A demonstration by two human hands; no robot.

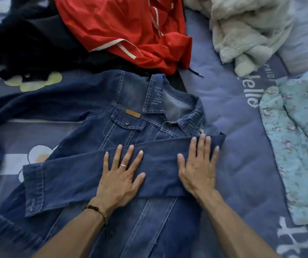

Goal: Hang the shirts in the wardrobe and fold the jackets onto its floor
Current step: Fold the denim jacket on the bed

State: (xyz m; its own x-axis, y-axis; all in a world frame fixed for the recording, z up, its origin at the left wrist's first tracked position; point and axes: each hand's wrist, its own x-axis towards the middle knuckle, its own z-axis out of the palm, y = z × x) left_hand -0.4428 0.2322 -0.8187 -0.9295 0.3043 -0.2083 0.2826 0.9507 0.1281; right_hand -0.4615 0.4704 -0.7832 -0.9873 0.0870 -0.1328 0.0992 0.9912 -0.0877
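A blue denim jacket (130,112) lies front up on the bed, collar pointing away from me. Its right-hand sleeve (71,185) is folded across the chest, cuff at the left. My left hand (120,175), with a ring and a bead bracelet, presses flat on that sleeve with straight spread fingers. My right hand (198,164) lies flat on the sleeve's fold near the shoulder. The other sleeve (37,103) stretches out to the left.
A red jacket with white stripes (123,28) and a black garment (30,43) lie beyond the collar. A pale fluffy garment (246,32) is heaped at the back right. A light blue floral shirt (298,146) lies at the right on the blue bedsheet (238,146).
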